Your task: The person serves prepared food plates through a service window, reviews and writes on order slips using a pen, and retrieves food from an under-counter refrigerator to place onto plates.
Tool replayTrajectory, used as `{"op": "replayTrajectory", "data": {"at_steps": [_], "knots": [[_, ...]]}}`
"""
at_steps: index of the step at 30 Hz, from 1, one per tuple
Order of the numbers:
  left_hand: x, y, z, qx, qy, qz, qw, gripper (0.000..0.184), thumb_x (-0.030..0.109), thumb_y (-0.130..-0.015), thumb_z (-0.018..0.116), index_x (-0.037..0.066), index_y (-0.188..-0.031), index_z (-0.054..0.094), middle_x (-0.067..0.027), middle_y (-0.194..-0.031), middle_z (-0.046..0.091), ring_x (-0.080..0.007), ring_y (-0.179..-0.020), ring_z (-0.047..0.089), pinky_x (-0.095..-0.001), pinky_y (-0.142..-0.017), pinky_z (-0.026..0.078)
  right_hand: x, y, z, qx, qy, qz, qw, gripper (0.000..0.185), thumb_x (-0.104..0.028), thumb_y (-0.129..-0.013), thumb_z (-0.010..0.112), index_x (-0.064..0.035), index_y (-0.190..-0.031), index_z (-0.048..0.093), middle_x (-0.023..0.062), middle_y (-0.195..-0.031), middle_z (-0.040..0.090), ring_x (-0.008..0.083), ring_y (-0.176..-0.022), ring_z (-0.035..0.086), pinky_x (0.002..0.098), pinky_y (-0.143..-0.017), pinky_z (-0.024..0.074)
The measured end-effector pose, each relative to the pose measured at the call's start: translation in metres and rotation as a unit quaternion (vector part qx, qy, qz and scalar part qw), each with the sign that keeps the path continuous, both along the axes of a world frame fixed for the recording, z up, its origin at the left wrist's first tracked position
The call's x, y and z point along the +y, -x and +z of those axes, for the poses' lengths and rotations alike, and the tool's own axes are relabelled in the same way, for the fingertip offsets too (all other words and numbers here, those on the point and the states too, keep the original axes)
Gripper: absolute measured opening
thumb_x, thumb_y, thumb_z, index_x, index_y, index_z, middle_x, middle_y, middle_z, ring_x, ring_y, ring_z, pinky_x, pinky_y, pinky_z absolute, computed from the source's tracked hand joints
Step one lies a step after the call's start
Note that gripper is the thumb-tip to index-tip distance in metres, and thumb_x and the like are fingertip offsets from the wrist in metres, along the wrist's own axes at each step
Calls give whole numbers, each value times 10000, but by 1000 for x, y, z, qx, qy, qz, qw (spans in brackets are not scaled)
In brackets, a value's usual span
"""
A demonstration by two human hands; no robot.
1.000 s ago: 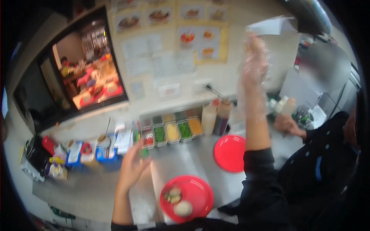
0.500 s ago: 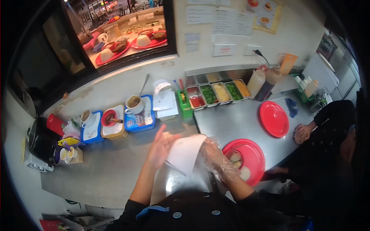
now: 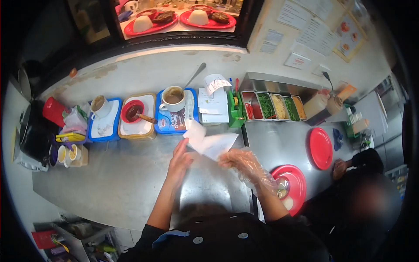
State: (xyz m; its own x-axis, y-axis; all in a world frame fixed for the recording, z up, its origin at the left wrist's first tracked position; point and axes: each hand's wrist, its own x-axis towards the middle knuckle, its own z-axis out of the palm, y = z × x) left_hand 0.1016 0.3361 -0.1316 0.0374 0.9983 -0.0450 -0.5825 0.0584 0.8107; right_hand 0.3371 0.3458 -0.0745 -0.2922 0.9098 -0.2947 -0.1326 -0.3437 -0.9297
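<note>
A white paper slip point(image 3: 217, 145), curled at its left end, is held above the steel counter. My right hand point(image 3: 240, 163), in a clear plastic glove, pinches the slip's lower right part. My left hand point(image 3: 178, 162) is bare, its fingers stretched upward close to the curled end; whether they touch the paper I cannot tell. Beside my right forearm is a red plate point(image 3: 298, 185) with a small bowl point(image 3: 283, 187) and a white mound point(image 3: 288, 202), partly covered by that arm. More paper slips point(image 3: 213, 105) lie behind, next to a green holder point(image 3: 236, 111).
Along the wall stand a cup with a spoon point(image 3: 173, 99), a red bowl of sauce point(image 3: 132, 111) and tubs. Topping trays point(image 3: 279, 107) and squeeze bottles point(image 3: 316, 107) are at the right. Another red plate point(image 3: 321, 148) lies near another person's hand point(image 3: 339, 169).
The slip has been raised away from my body, toward the wall. My left hand has gone from spread fingers to fingers closer together. The view has tilted and shifted left.
</note>
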Motion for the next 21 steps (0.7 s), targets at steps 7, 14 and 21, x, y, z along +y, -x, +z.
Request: {"op": "replayTrajectory", "data": {"at_steps": [7,14,21], "knots": [[3,-10,-17,-138,162,59,975,456,-11,-808,597,-32,-1231,429,-163,-1152,533,-192,-1015,557,-294,-851,475,48,-11,16,-27,-109,347,931,260,-171,-838,605,56,-963,617,143,-957,611,215,-868,615,325,-767,499],[6,11,21,246,-40,-2,968,302,8,-803,619,-6,-1099,558,-149,-1100,574,-149,-943,576,-255,-815,471,242,-22,-46,-382,-293,-155,863,326,-251,-791,606,54,-902,572,114,-689,561,212,-521,572,303,-465,469],[22,-1,20,120,56,16,991,238,42,-795,629,67,-1029,595,-45,-988,611,-105,-799,584,-208,-700,463,248,-8,-22,-499,-399,-257,725,186,-193,-809,579,-8,-799,598,126,-681,589,274,-640,581,384,-582,450]]}}
